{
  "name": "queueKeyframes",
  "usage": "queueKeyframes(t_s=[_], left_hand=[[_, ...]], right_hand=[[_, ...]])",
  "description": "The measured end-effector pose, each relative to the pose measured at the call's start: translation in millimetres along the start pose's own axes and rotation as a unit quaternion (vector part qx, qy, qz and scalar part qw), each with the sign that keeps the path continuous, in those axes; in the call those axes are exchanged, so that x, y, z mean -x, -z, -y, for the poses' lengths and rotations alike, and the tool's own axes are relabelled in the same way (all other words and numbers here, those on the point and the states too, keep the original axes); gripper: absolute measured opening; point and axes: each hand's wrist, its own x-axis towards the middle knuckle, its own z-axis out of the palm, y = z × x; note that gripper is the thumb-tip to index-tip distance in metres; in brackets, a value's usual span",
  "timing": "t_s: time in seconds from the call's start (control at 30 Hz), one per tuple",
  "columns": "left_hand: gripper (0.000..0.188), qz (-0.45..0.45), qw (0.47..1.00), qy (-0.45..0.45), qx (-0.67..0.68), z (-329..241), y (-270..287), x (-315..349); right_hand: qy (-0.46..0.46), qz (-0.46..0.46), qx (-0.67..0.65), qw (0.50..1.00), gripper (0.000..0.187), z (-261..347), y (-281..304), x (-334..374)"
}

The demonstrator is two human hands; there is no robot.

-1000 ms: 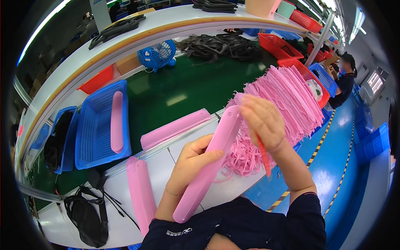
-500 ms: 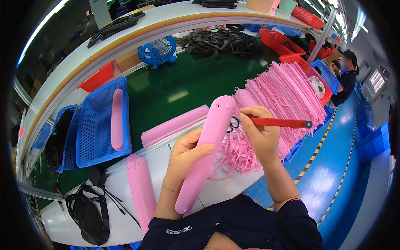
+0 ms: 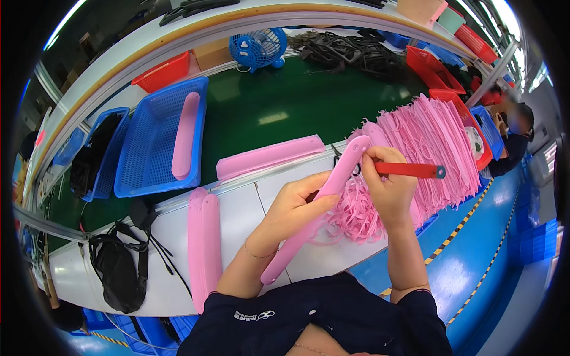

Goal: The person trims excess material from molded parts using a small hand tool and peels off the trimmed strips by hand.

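My left hand [image 3: 301,206] is closed round the middle of a long pink plastic piece [image 3: 292,254] with rounded ends, held at a slant. A small hole shows near its upper end. Pinched in my right hand [image 3: 390,185] is a slim tool with a flat red handle [image 3: 418,170], which points out to the right. My right fingertips are at the upper end of the pink piece and hide the tool's working tip. Beneath both hands lies a tangled heap of pink trimmings [image 3: 356,216]. Further right is a large stack of pink strips [image 3: 430,154] with ragged ends.
Another pink piece [image 3: 270,156] lies beyond my left hand. Several nested ones [image 3: 203,249] lie left of my forearm, beside a black pouch with cords [image 3: 126,282]. A blue basket [image 3: 138,178] holds one piece. A blue fan [image 3: 257,48] and black parts [image 3: 350,56] are at the back.
The pink piece has turned more edge-on, its upper end shifting right. My right hand and the red-handled tool have moved slightly right. The whole view has shifted too.
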Motion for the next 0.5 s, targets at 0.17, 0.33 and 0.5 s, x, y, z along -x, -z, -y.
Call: queueKeyframes(t_s=[0.17, 0.33, 0.5], left_hand=[[0.037, -0.005, 0.998, -0.06, -0.018, 20, 13, 3], [0.039, 0.08, 0.81, -0.082, 0.576, 40, 119, -18], [0.042, 0.053, 0.706, -0.159, 0.688, 40, 140, -32]], right_hand=[[-0.074, -0.051, 0.1, 0.991, 0.006, -55, 11, 6], [-0.367, 0.076, -0.152, 0.915, 0.01, -53, 8, 55], [-0.453, 0.175, -0.25, 0.837, 0.021, -51, 1, 108]])
